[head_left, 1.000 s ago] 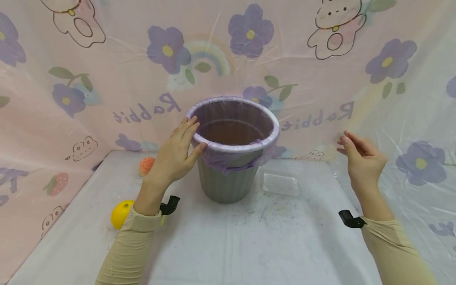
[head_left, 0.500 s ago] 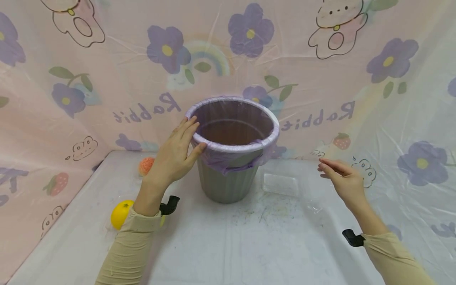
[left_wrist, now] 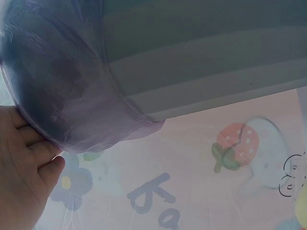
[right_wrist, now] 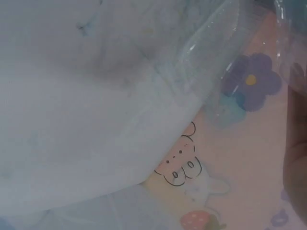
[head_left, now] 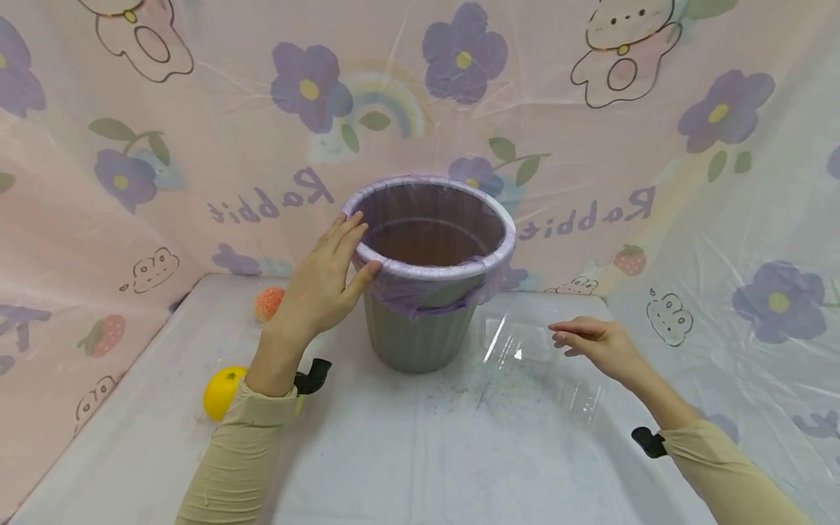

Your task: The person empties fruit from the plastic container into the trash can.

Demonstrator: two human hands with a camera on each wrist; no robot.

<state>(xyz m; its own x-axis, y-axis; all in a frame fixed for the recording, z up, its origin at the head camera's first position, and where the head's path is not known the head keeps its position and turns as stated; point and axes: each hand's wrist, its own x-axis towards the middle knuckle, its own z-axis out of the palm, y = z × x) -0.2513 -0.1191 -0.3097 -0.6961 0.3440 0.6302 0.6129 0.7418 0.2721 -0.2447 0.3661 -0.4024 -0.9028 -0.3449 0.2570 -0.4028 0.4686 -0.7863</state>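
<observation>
A grey trash can [head_left: 420, 335] stands upright at the middle of the table, lined with a purple trash bag [head_left: 426, 271] folded over its rim. My left hand [head_left: 321, 284] rests on the can's left rim, fingers extended over the edge, thumb at the front. In the left wrist view those fingers [left_wrist: 36, 143] touch the bag-covered rim. To the right of the can, my right hand [head_left: 600, 346] pinches a clear plastic container [head_left: 504, 343] between thumb and fingertips. Its transparent walls [right_wrist: 211, 48] show in the right wrist view, but its full outline is hard to make out.
A yellow-orange fruit [head_left: 223, 394] sits at the left, partly behind the left forearm. Behind it lies a round orange-red speckled fruit [head_left: 269, 303]. Small dark scraps [head_left: 485, 394] are scattered before the can. Patterned plastic sheeting [head_left: 420, 95] encloses the white-covered table.
My right hand has moved left and down toward the can, bringing the clear plastic container over the table. The left hand and the trash can have stayed in place.
</observation>
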